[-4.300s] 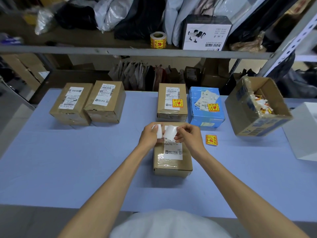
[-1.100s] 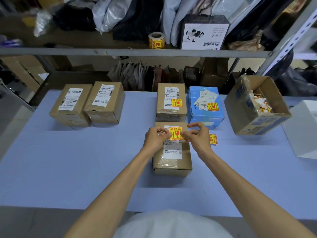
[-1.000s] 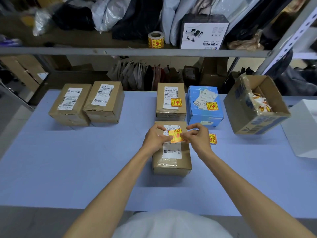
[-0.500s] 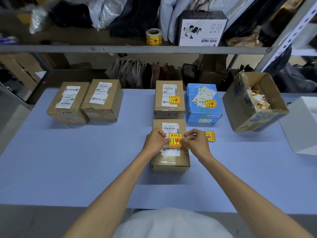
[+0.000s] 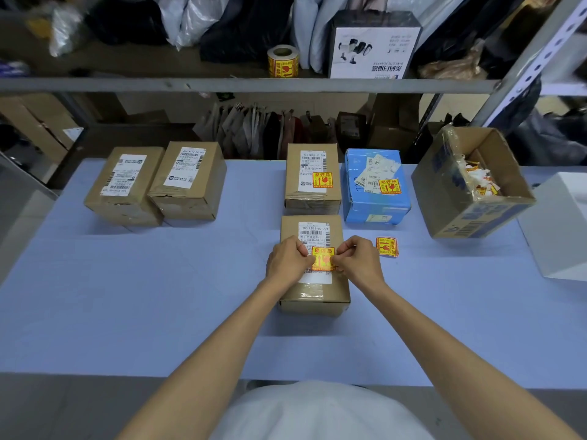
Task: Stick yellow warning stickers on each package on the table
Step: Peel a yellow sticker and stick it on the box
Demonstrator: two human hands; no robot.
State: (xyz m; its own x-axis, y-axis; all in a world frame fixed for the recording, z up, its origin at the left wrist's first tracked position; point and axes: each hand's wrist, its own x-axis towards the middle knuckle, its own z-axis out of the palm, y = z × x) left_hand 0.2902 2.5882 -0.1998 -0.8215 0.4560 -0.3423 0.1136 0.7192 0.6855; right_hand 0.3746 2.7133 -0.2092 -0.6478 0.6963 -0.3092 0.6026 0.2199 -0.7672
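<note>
A brown package [image 5: 314,293] lies in the middle of the blue table [image 5: 127,296]. A yellow warning sticker [image 5: 323,258] sits on its white label. My left hand [image 5: 287,260] pinches the sticker's left edge and my right hand [image 5: 360,260] pinches its right edge. Behind it stand a brown package [image 5: 313,181] and a blue package [image 5: 374,185], each with a yellow sticker on top. Two brown packages [image 5: 124,185] [image 5: 189,181] at the back left carry only white labels. A few loose yellow stickers [image 5: 387,247] lie right of my right hand.
An open cardboard box [image 5: 457,198] with sticker scraps stands tilted at the back right. A white box [image 5: 562,227] sits at the right edge. On the shelf behind stand a sticker roll [image 5: 282,61] and a white carton [image 5: 373,46].
The white backing held over the package is gone. Both hands brought the yellow sticker down onto the package's label and now hold its edges there.
</note>
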